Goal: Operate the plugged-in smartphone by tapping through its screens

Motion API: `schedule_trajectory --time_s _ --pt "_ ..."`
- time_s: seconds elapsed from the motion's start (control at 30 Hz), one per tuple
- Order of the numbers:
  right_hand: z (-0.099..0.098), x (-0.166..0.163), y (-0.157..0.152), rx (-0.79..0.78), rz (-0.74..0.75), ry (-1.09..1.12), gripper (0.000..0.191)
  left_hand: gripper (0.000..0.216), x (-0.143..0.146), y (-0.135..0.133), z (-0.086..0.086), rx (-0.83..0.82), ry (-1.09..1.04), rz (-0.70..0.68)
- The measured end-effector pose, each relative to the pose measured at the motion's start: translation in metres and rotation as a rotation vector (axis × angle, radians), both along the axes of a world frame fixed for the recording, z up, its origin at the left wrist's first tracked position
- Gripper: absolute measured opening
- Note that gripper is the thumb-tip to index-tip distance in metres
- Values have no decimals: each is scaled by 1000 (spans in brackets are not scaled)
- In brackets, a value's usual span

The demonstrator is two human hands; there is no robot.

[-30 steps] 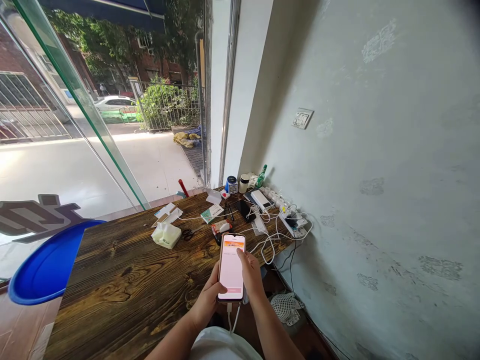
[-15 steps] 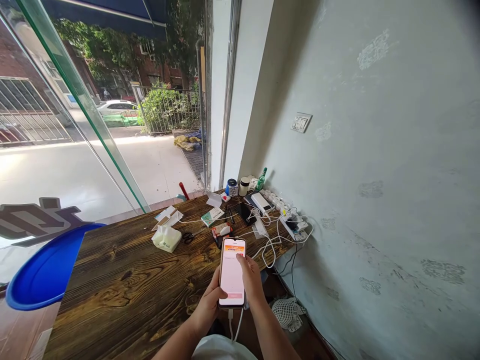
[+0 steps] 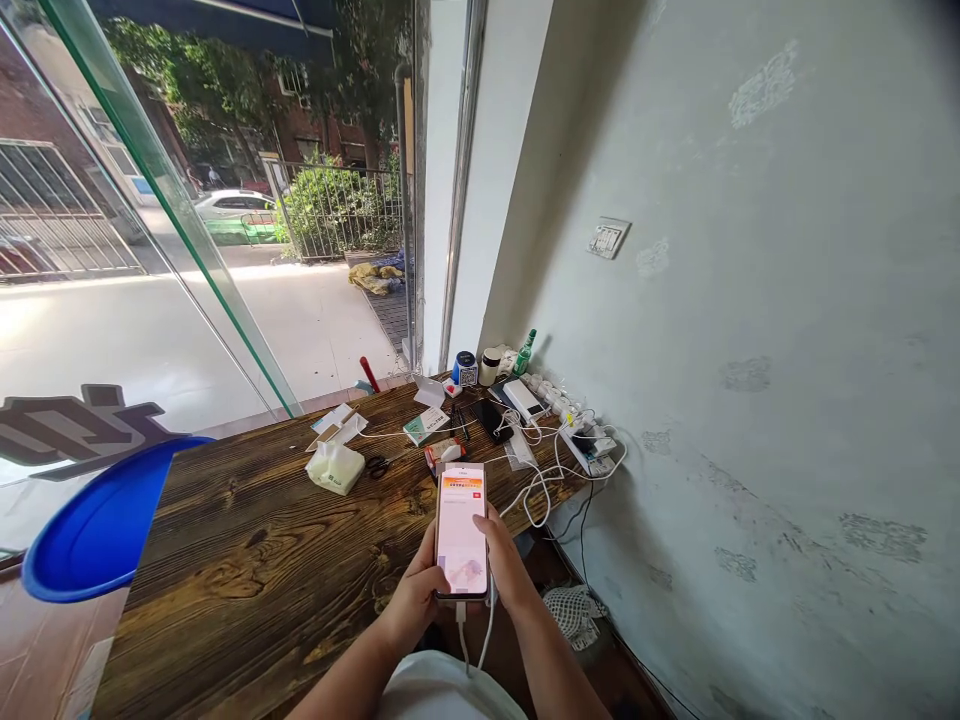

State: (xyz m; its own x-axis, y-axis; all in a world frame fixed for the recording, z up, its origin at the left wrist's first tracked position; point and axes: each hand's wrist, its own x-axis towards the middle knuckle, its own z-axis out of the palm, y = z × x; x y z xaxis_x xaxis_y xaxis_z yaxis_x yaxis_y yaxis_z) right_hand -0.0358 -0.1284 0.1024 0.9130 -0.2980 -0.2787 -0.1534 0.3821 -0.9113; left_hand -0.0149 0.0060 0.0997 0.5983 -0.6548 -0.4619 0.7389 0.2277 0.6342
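I hold a smartphone (image 3: 460, 525) upright over the near edge of a dark wooden table (image 3: 247, 560). Its screen is lit pink and white with an orange band at the top. My left hand (image 3: 415, 596) wraps round its left side and bottom, thumb on the lower screen. My right hand (image 3: 507, 566) grips the right edge, thumb resting on the screen. A white cable (image 3: 472, 645) hangs from the phone's bottom toward my lap.
On the table's far part lie a tissue pack (image 3: 334, 467), scissors (image 3: 377, 464), small boxes, a black phone (image 3: 491, 419), a power bank (image 3: 523, 397) and tangled white cables (image 3: 541, 475) by a power strip (image 3: 586, 448). A blue tub (image 3: 97, 525) stands left. Wall at right, glass door behind.
The phone's screen content has shifted, with a picture now at its bottom. My right thumb has slid lower on the screen. The view has swung slightly.
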Motion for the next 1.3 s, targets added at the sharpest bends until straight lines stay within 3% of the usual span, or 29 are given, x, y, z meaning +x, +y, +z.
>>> schedule_trajectory --time_s 0.17,0.3,0.53,0.8,0.93,1.03,1.13,1.2,1.3 --pt "3 -17 -1 -41 190 -68 59 108 1 0 1 -10 16 36" --pt "2 -20 1 -37 187 -76 63 103 2 -1 0 -57 24 38" --pt "4 -21 3 -98 168 -91 61 86 2 -5 7 27 -46 9" --pt "-4 -19 5 -158 137 -60 56 92 6 0 3 -47 -17 -24" --pt "-3 -18 7 -166 107 -66 51 104 7 1 2 -49 -5 -7" --pt "-3 -13 7 -60 75 -64 47 108 6 0 0 -35 -3 1" --pt "-2 -2 5 72 -72 11 48 107 5 -2 0 -35 15 13" --pt "2 7 4 70 -179 77 49 106 5 -3 1 -41 27 8" --pt "11 15 2 31 -207 97 53 105 5 -4 1 -41 19 -12"
